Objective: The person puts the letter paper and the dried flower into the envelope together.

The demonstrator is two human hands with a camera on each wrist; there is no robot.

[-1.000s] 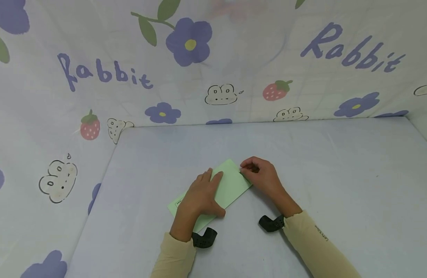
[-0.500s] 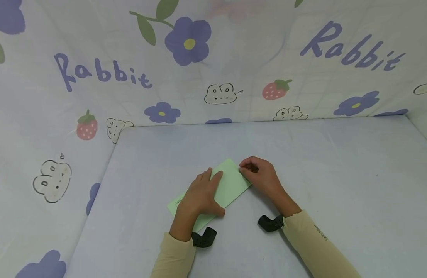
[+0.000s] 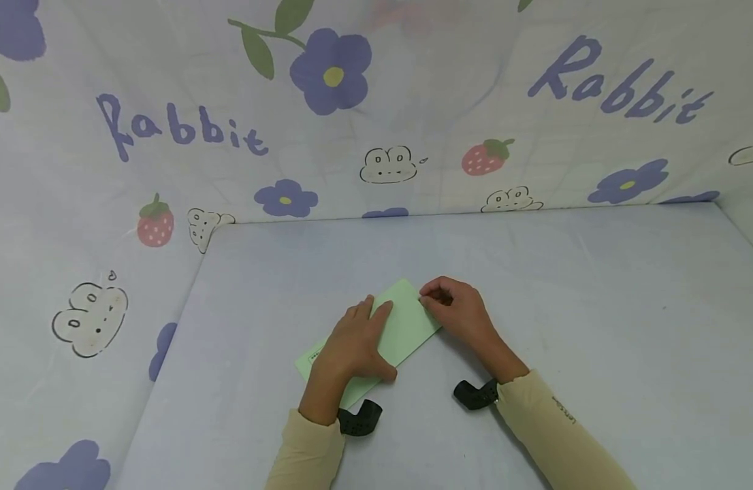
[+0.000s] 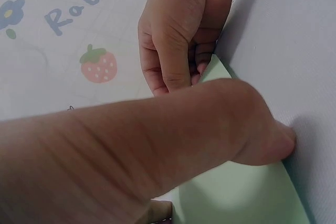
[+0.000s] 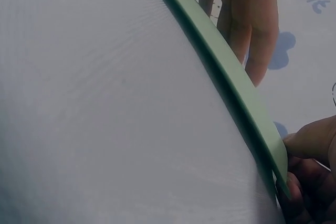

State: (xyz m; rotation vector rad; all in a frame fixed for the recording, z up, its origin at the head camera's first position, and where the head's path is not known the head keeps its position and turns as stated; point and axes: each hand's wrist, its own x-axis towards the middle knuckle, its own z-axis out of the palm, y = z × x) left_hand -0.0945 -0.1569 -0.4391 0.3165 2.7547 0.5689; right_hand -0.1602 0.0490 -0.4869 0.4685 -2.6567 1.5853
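A thin pale green booklet (image 3: 407, 327) lies slanted on the table, a small printed box near its lower left end. My left hand (image 3: 352, 347) rests on it with fingers spread and thumb reaching over the near edge. At the upper right end, my right hand (image 3: 459, 306) pinches the booklet's short edge between thumb and fingers. The right wrist view shows this end of the booklet (image 5: 231, 77) slightly raised, with its layers parting beside the right thumb (image 5: 312, 140). In the left wrist view the left thumb covers part of the booklet (image 4: 236, 192).
A pale table cover (image 3: 566, 306) spreads round both hands. Behind it and to the left hangs a white cloth (image 3: 413, 102) printed with flowers, strawberries and rabbits. A black wrist device (image 3: 359, 418) sits on the left wrist, and a second black device (image 3: 474, 395) on the right.
My right hand has shifted very slightly to the left, still at the booklet's end. The left hand and the booklet stay almost exactly where they were.
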